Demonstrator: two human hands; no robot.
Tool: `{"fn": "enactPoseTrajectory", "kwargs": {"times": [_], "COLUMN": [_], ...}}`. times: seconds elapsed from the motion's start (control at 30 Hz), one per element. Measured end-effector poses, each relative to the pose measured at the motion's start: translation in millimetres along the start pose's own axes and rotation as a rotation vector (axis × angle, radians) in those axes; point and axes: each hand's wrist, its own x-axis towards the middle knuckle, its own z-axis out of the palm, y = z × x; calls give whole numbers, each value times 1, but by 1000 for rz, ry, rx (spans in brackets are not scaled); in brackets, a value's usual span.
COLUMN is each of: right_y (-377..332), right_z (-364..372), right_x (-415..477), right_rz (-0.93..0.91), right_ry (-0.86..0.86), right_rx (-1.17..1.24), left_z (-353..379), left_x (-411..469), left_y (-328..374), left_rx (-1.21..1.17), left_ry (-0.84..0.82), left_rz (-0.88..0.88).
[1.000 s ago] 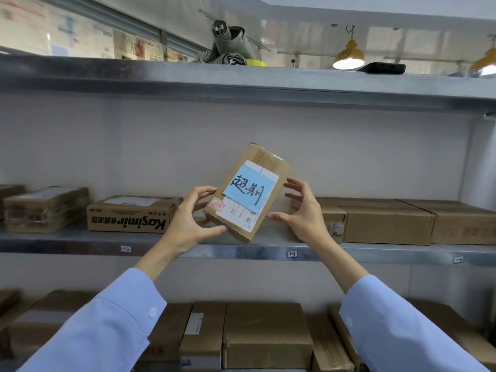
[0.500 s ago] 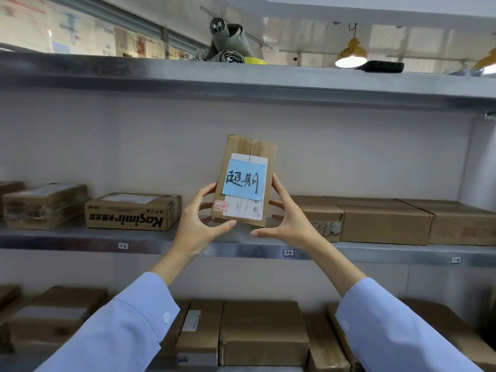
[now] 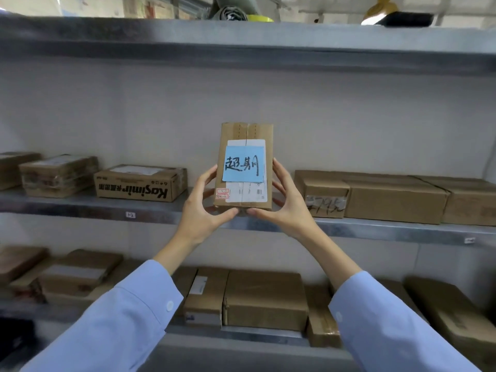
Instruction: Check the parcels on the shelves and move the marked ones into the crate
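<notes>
Here: marked parcel upright between left hand and right hand; each grip pinching lower side, thumbs beneath.

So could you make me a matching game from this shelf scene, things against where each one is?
1 blue note
2 Kasimir box
3 held parcel
4 scribbled box

A on the middle shelf, left of the parcel
B upright between left hand and right hand
C stuck on the parcel's front
D same shelf, right of the parcel

Pairs: 1-C, 2-A, 3-B, 4-D
</notes>
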Motion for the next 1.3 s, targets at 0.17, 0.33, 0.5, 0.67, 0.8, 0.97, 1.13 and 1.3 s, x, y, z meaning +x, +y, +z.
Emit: {"fn": "enactPoseTrajectory", "kwargs": {"times": [0.17, 0.33, 0.5, 0.67, 0.8, 0.97, 1.13, 1.3], "right_y": [5, 0, -24, -56, -84, -127, -184, -248], "right_z": [3, 9, 9, 11, 4, -20, -52, -74], "right_x": [-23, -62, -108, -184, -265, -366, -474, -589], "right_rz": [60, 114, 203, 319, 442, 592, 730, 824], "right_ry": [-21, -4, 76, 227, 360, 556, 746, 965], "right_rx": [56, 116, 138, 100, 61, -57, -145, -230], "left_z": [2, 4, 6, 14, 35, 78, 121, 170], "left_x": [-23, -50, -78, -122, -170, -231, -301, -386], "left_y": [0, -1, 11, 27, 49, 101, 179, 253], "left_rx": [23, 12, -56, -177, -250, -395, -589, -683], "left_ry": [-26, -74, -148, -301, -459, -644, -843, -1057], "left_rz": [-15, -29, -7, 6, 22, 67, 103, 185]}}
